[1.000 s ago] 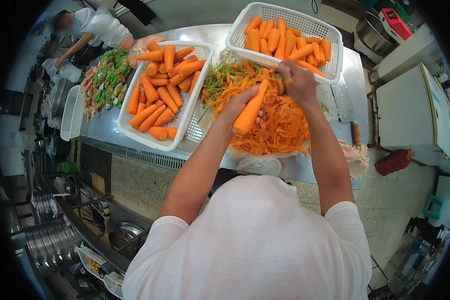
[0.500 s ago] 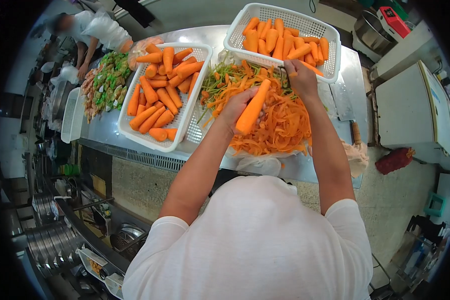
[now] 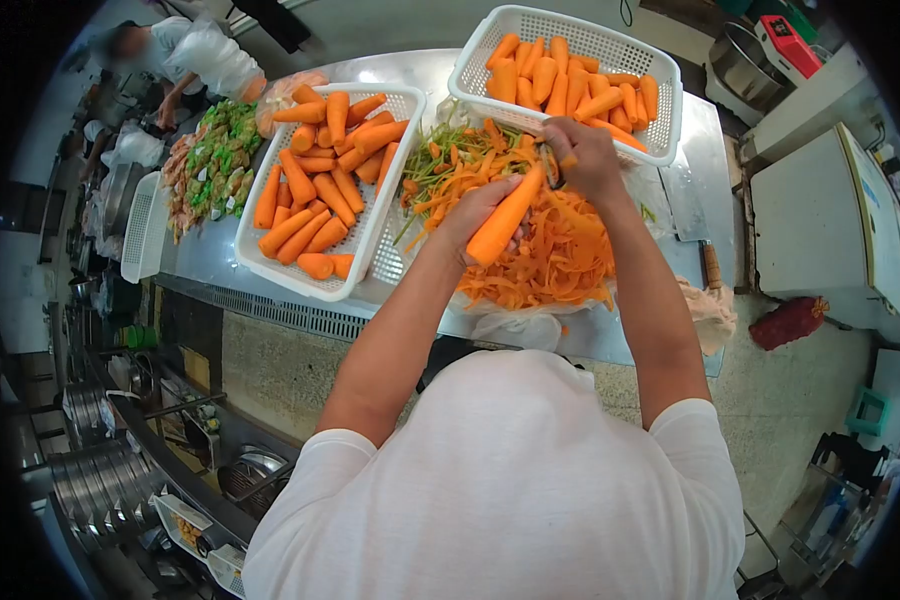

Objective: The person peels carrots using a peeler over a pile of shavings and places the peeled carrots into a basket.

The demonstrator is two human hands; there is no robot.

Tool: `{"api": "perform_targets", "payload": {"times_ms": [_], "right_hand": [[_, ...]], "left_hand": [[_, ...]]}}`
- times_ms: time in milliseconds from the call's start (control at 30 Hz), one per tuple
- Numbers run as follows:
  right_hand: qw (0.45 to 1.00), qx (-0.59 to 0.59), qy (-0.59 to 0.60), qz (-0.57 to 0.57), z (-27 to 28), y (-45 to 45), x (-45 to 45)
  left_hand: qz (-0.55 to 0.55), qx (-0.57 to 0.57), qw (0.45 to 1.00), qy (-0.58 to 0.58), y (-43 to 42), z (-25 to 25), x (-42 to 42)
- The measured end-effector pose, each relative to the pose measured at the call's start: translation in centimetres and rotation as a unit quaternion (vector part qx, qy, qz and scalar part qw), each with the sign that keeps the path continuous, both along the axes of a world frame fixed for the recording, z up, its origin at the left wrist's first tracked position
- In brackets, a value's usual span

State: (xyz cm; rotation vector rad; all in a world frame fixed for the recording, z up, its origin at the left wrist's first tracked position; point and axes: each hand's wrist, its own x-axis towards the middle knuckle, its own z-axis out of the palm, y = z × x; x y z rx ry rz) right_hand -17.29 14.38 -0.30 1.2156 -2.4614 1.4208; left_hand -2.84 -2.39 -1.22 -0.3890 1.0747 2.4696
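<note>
Orange peelings heaped high; one carrot looks mostly bare.
Left hand grips it over the heap, right hand clamps a peeler at the tip; two baskets hold more, peeled or not I can't tell.

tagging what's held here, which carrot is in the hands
The carrot in the left hand, held over the heap of peelings; the other whole carrots lie in the white baskets.

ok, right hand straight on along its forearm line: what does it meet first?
Likely the far white basket of carrots just beyond the right hand; depth is unclear, so it might pass above instead.
</note>
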Motion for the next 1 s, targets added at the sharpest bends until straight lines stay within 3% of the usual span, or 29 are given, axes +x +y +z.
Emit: {"api": "perform_targets", "payload": {"times_ms": [67,133,200,267,333,367,433,467,567,633,667,733,767,833,967,1000], "right_hand": [[0.988,0.009,0.033,-0.154,-1.1,0.3,-1.6],[0.985,-0.003,0.015,-0.174,-1.4,1.1,-2.0],[0.982,-0.013,-0.003,-0.188,-0.9,1.0,-1.2],[0.995,-0.017,-0.055,-0.085,2.0,0.8,3.1],[0.999,0.016,0.032,0.023,3.1,0.2,6.2],[0.999,0.016,0.031,0.019,3.3,-0.3,7.8],[0.980,0.016,0.191,0.059,3.2,-1.2,9.9],[0.980,0.016,0.191,0.057,3.0,-1.1,9.6],[0.985,0.017,0.161,0.057,1.7,-1.0,7.3],[0.987,0.014,0.157,-0.017,0.8,-0.6,5.0],[0.987,0.014,0.158,-0.016,0.6,-0.4,3.7],[0.997,0.060,-0.016,-0.050,0.3,0.3,1.1],[0.997,0.060,-0.016,-0.048,-0.5,0.7,-0.5],[0.973,0.129,0.022,-0.188,-2.8,1.5,-2.8],[0.973,0.104,0.029,-0.203,-2.9,2.1,-2.6],[0.983,0.082,0.002,-0.164,-0.7,1.8,-0.4]], "left_hand": [[-0.020,0.019,1.000,0.008,0.0,0.2,0.4],[0.004,0.122,0.992,0.029,0.0,0.3,0.8],[0.033,0.106,0.993,0.026,-0.4,-0.1,0.6],[0.057,0.091,0.994,0.020,-0.8,-1.2,0.3],[0.045,0.121,0.991,0.022,-1.4,-2.8,-0.3],[0.041,0.121,0.992,0.021,-0.8,-1.7,-0.4],[0.137,0.031,0.986,-0.095,0.9,1.5,-0.3],[0.135,0.030,0.986,-0.094,1.0,1.3,-0.3],[0.126,0.055,0.988,-0.071,0.5,-0.5,0.1],[0.008,0.030,0.999,0.019,-0.6,-1.7,0.6],[0.009,0.030,0.999,0.019,-0.7,-1.9,0.6],[-0.034,0.079,0.996,-0.005,-0.8,-1.8,0.7],[-0.033,0.079,0.996,-0.005,-0.7,-1.6,0.9],[-0.021,0.134,0.991,0.019,-0.5,-0.4,1.3],[0.080,0.107,0.991,-0.008,-0.3,-0.3,1.8],[0.104,0.095,0.990,-0.001,0.0,-0.1,1.9]]}}
